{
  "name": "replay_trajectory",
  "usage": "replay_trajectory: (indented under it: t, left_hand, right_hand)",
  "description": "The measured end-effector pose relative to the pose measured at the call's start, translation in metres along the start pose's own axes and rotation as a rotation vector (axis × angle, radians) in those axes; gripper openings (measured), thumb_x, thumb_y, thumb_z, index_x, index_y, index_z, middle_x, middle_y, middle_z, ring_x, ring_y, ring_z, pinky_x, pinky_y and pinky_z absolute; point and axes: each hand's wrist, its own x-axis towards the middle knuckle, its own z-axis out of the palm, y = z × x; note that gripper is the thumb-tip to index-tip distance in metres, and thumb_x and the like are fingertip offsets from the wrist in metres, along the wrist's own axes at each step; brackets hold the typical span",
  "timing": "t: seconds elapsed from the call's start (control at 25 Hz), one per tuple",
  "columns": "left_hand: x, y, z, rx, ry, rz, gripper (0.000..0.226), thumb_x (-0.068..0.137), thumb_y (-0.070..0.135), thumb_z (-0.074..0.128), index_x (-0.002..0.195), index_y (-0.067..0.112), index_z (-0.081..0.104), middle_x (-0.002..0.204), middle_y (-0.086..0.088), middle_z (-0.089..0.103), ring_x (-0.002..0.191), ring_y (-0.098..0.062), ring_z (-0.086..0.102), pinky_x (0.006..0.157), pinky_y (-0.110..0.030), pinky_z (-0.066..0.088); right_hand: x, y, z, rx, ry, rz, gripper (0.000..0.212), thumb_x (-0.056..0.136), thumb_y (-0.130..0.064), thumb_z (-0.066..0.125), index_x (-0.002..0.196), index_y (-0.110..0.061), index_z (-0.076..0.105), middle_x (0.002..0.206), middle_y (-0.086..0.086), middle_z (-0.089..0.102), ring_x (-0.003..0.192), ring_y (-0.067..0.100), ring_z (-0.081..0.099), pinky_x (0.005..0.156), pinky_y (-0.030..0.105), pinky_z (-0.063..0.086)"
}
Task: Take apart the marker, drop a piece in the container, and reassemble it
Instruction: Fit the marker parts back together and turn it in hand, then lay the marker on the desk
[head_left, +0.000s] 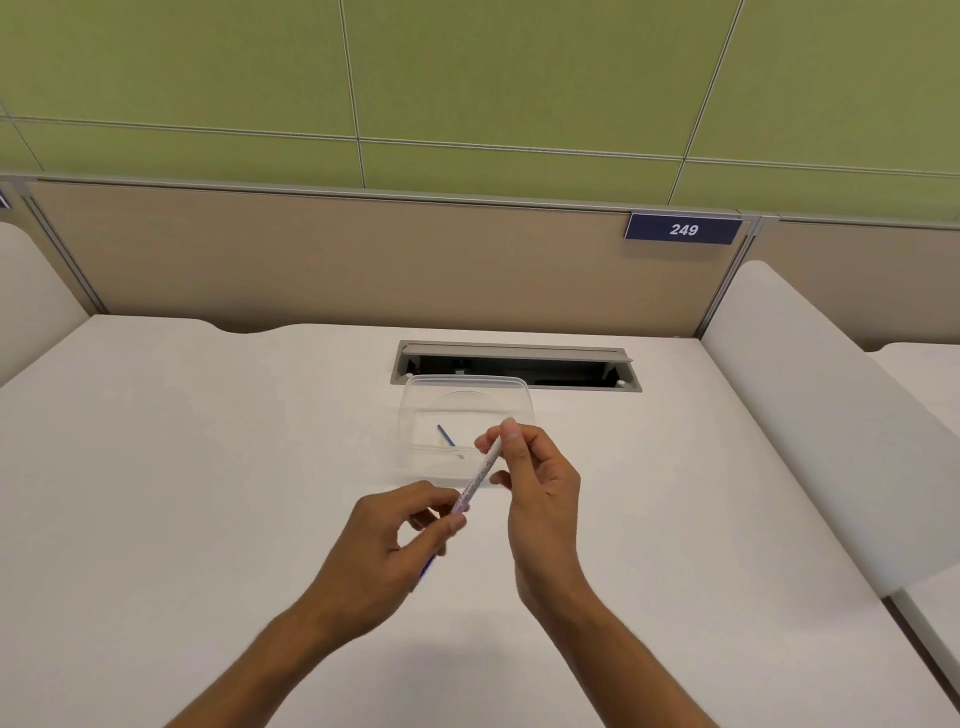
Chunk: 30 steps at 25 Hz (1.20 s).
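A slim white marker barrel (480, 475) is held tilted in the air over the near edge of a clear plastic container (467, 387). My right hand (540, 483) pinches its upper end with thumb and fingers. My left hand (384, 545) grips its lower end, and something blue (428, 564) shows under the left palm. Inside the container lies a thin blue stick-like piece (445, 435) on the bottom.
The white desk (182, 467) has a recessed grey cable tray (519, 364) just behind the container. A beige partition (337, 260) with a blue "249" sign (683, 229) closes the back. White side dividers (810, 389) stand left and right.
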Motion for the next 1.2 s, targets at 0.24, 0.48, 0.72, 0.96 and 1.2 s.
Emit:
replay_trajectory:
  t: [0.24,0.48,0.72,0.96,1.2]
  left_hand:
    - [-0.004,-0.001,0.024,-0.019,0.023,-0.201,0.027,0.078,0.050,0.057,0.088,0.028,0.070,0.079,0.015,0.071,0.081,-0.006,0.066,0.071,-0.012,0.049]
    - [-0.012,-0.007,0.033,-0.230,-0.067,-0.247,0.015,0.091,0.025,0.060,0.094,0.028,0.074,0.088,0.017,0.075,0.087,-0.005,0.069,0.078,-0.006,0.045]
    - [-0.014,-0.016,0.039,-0.081,0.035,-0.212,0.009,0.083,0.028,0.070,0.089,0.034,0.074,0.085,0.024,0.073,0.089,0.000,0.066,0.078,-0.006,0.046]
    - [-0.022,-0.075,0.045,0.347,-0.113,-0.226,0.036,0.083,0.060,0.059,0.112,0.040,0.063,0.116,0.025,0.064,0.109,0.000,0.056,0.095,-0.021,0.042]
    - [-0.057,-0.157,0.048,0.775,-0.165,-0.270,0.079,0.088,0.071,0.013,0.140,0.022,0.046,0.156,-0.003,0.028,0.143,-0.020,0.027,0.115,-0.039,0.006]
  right_hand:
    - [-0.002,0.002,0.013,0.191,-0.045,0.160,0.036,0.105,-0.031,0.041,0.079,-0.022,0.064,0.062,-0.006,0.054,0.063,0.007,0.059,0.062,0.017,0.050]
    - [0.004,-0.005,0.011,0.300,-0.074,0.309,0.045,0.104,-0.034,0.042,0.065,-0.023,0.060,0.057,-0.006,0.047,0.047,0.005,0.047,0.046,0.018,0.035]
    - [-0.005,0.013,0.009,0.312,-0.108,0.378,0.054,0.099,-0.047,0.042,0.052,-0.022,0.033,0.051,-0.006,0.025,0.043,0.009,0.021,0.043,0.021,0.018]
    - [-0.003,0.054,0.004,0.058,-0.062,0.127,0.043,0.078,-0.049,0.040,0.053,-0.020,0.019,0.052,0.003,0.015,0.050,0.013,0.013,0.047,0.026,0.013]
    - [0.001,0.100,-0.003,-0.123,0.023,0.002,0.028,0.076,-0.043,0.028,0.054,-0.030,0.018,0.048,-0.012,0.016,0.052,0.006,0.013,0.053,0.025,0.011]
